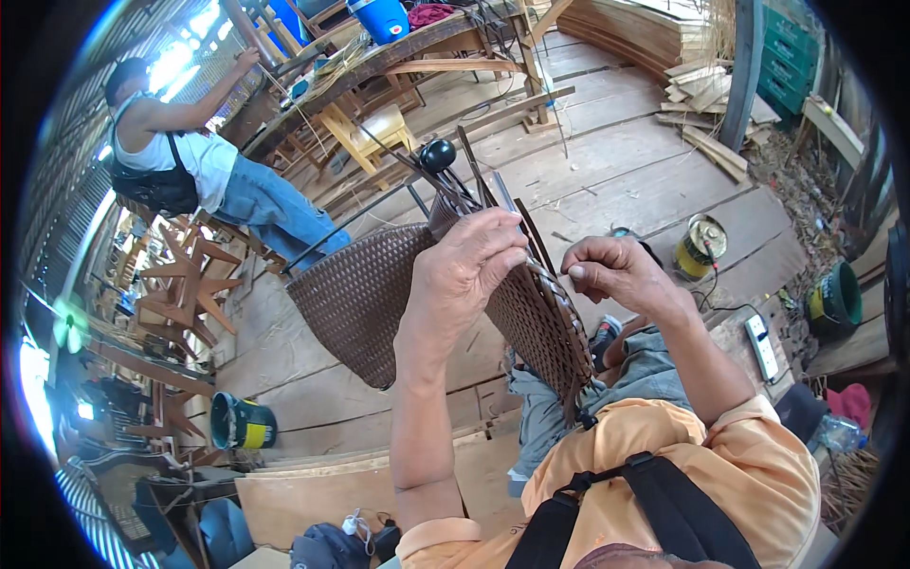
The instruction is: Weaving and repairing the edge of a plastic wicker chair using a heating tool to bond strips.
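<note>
A dark brown woven rattan panel on a black metal frame (360, 294) curves in front of me, its edge running down toward my lap. My left hand (464, 270) grips the upper edge of the weave, fingers curled over loose brown strands that stick up. My right hand (616, 270) is beside it to the right, fingers pinched shut on a thin weaving strand (555, 280) at the panel's edge. A black round knob (438, 154) caps the frame above my hands.
Another person (204, 171) stands at the back left, working at a wooden bench (379, 62). A tin can (701, 245) stands on the plank floor at right, a black bucket (239, 422) at lower left, a green pot (834, 299) far right. Wooden chair frames (185, 284) are stacked left.
</note>
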{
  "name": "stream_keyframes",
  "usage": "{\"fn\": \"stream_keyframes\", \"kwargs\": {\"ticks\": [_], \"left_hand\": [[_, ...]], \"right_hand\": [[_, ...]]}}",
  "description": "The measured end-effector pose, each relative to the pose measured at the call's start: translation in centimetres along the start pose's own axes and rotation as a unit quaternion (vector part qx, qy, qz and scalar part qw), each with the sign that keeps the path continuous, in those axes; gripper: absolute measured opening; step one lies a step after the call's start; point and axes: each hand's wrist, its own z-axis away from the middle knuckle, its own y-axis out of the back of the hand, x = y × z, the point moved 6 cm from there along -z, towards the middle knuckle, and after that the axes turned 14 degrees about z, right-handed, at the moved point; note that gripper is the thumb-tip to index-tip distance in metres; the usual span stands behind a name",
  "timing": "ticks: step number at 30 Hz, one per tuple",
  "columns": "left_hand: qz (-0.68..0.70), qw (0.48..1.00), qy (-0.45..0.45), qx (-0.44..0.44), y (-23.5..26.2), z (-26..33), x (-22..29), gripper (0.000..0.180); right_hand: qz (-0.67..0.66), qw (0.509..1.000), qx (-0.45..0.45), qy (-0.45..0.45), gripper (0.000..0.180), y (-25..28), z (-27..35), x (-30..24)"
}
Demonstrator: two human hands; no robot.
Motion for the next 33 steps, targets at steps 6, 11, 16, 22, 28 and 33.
{"fn": "stream_keyframes", "kwargs": {"ticks": [6, 11, 16, 22, 28, 33], "left_hand": [[-0.064, 0.998, -0.015, -0.006, -0.5, -0.9, -0.5, 0.014], [-0.098, 0.995, -0.008, 0.011, -0.5, -1.3, -0.6, 0.012], [-0.103, 0.994, -0.031, 0.022, -0.4, -1.6, -0.5, 0.014], [-0.096, 0.995, -0.02, 0.013, -0.3, -1.4, -0.9, 0.014], [-0.023, 0.999, 0.009, 0.047, 0.1, -1.6, -0.8, 0.018], [0.076, 0.926, -0.041, 0.368, 2.5, 6.7, 0.0, 0.028]], "right_hand": [[-0.023, 1.0, -0.01, 0.004, 0.012, 0.3, 0.3, 1.0], [-0.005, 0.998, 0.019, 0.052, 0.022, -0.8, 0.8, -0.2], [0.179, 0.967, 0.14, 0.117, 0.055, -1.8, 1.5, -3.5], [0.25, 0.939, 0.208, 0.108, 0.052, -3.2, 0.8, -5.4], [0.259, 0.939, 0.211, 0.085, 0.046, -3.1, 0.4, -5.1], [0.341, 0.89, 0.249, 0.175, 0.054, -2.7, 0.5, -6.9]]}}
